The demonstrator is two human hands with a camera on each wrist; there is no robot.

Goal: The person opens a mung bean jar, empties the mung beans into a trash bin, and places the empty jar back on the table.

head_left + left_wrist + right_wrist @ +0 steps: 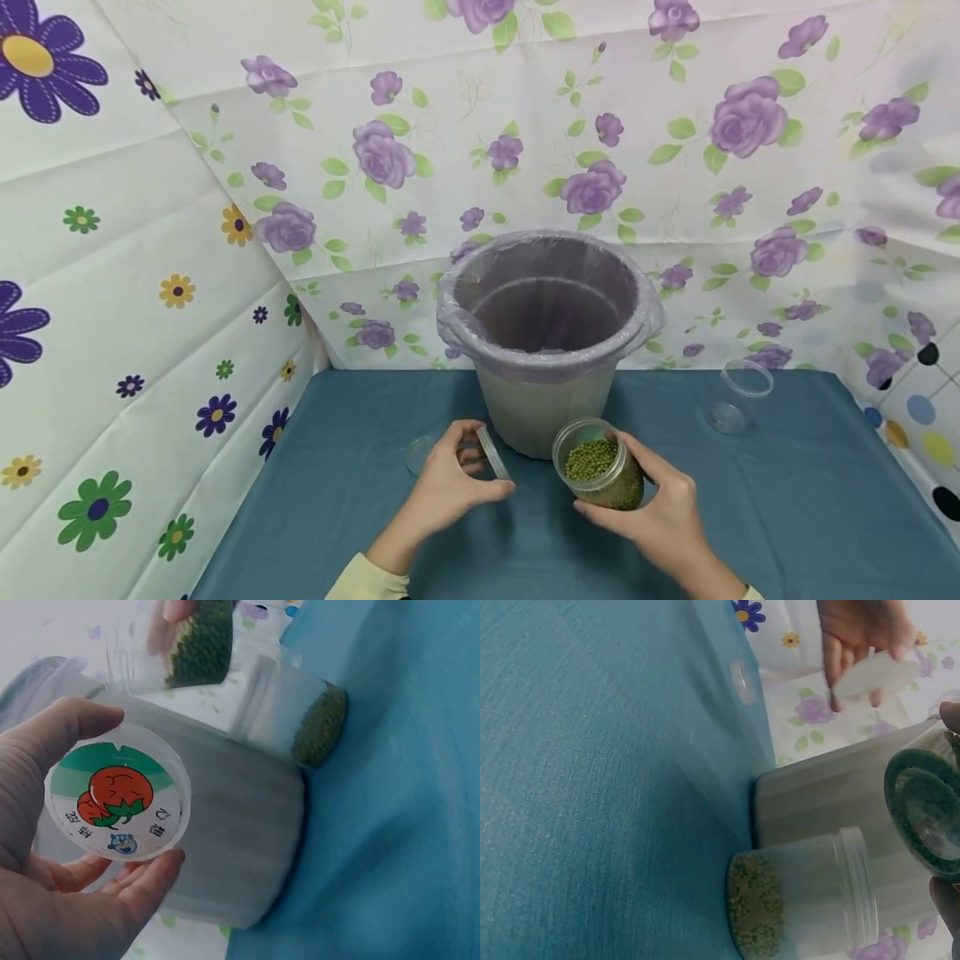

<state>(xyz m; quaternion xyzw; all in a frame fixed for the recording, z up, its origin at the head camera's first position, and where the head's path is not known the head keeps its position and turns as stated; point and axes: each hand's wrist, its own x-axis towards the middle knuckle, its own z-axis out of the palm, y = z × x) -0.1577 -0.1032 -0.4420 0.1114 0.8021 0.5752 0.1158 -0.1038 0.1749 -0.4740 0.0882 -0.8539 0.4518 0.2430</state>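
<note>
My left hand [450,475] pinches a round lid [124,799] by its rim between thumb and fingers. The lid has a green-and-white label with red tomatoes or persimmons, and it stands on edge. My right hand [667,504] grips a clear jar [592,462] of small green beans, tilted with its open mouth leaning left. A gap separates lid and jar. On the table, beside a grey bin [543,408], a second clear jar [817,892] stands with green beans in its bottom part. The head view does not clearly show that second jar.
A thin plastic bag [645,321] lines the bin and folds over its rim. An open clear container [727,417] stands at the back right of the blue-covered table [787,517]. Left of my left hand lies a clear round piece [417,457]. Flowered sheets hang behind and beside.
</note>
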